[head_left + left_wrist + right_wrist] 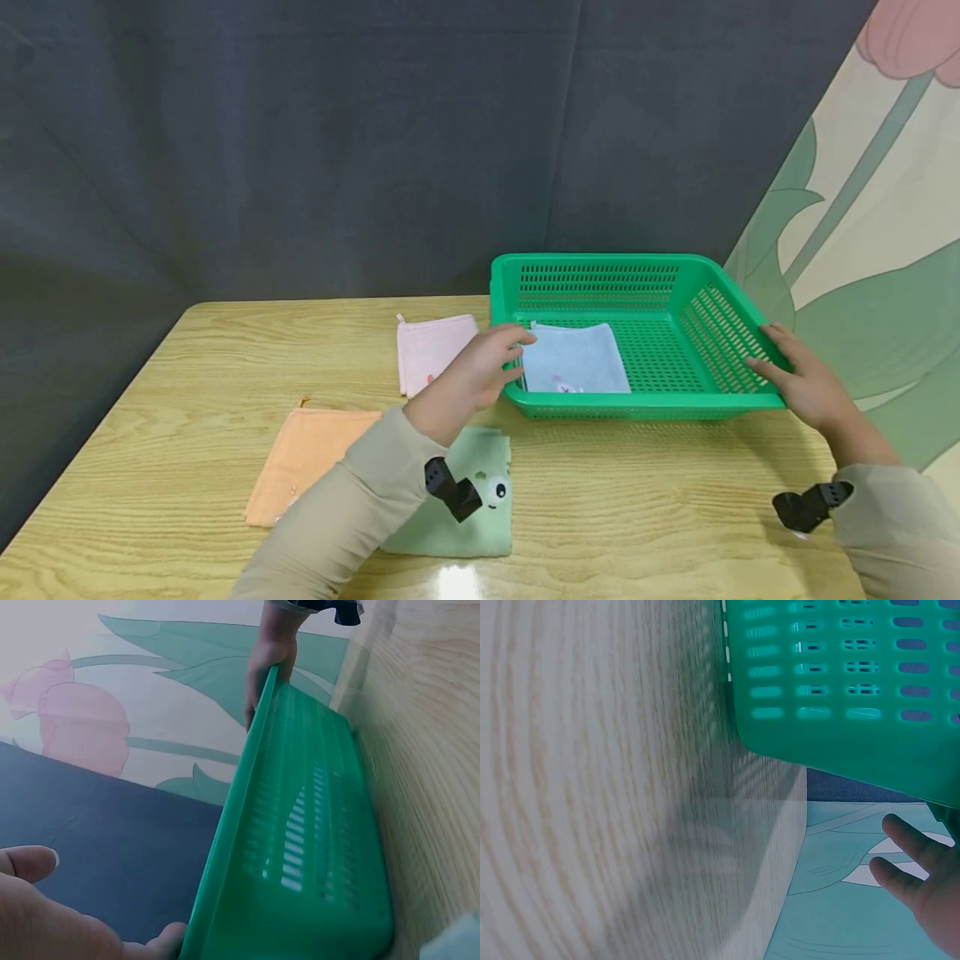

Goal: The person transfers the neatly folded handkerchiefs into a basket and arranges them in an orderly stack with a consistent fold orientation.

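Note:
A green plastic basket (652, 400) stands on the table with a folded light-blue towel (576, 358) lying in its left part. At its left front corner is my left hand (476, 367), fingers bent loosely at the rim; in the left wrist view a fingertip stands apart from the basket, while another digit touches its edge. My right hand (813, 387) holds the right rim, thumb on the inner side and fingers over the outside. Partly behind my left hand lies a pink towel (431, 346). Under the left forearm are a green towel (480, 533) with an eye design and an orange towel (307, 450).
The wooden table (150, 442) ends at a dark curtain (337, 150) behind and a wall painted with flowers (885, 250) on the right. Black wrist cameras (453, 490) sit on both sleeves. The basket is close to the table's right edge.

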Motion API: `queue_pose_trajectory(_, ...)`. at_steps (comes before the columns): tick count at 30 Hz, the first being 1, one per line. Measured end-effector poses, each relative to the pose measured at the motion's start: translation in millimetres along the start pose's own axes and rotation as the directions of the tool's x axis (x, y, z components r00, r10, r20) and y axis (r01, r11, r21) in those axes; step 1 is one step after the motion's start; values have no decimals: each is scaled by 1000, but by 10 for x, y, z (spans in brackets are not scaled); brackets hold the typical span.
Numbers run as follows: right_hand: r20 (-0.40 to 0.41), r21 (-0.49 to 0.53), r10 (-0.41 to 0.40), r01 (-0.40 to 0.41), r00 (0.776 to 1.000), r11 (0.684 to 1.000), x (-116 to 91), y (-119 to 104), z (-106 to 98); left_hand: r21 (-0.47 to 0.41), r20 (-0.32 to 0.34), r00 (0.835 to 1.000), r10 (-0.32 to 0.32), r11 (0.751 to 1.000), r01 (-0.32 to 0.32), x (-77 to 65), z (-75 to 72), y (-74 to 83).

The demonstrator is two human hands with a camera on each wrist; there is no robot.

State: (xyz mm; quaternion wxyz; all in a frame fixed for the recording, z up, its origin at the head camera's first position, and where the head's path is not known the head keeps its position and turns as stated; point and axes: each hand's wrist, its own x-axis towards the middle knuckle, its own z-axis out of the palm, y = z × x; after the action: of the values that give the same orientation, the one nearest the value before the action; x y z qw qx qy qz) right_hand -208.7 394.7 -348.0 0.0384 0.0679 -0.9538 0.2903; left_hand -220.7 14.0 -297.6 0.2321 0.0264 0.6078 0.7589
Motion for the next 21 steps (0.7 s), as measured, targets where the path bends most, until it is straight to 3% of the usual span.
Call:
queue_pose_trajectory(11,-2,21,-6,6,1000,1000,-21,26,-15,-2,-47,999,9,1000,-9,-129,-276,57)
queue_pose_trajectory(21,-6,16,-8,8,1000,1000,3,3,2,87,-110,993,-29,995,39,-247,-589,40)
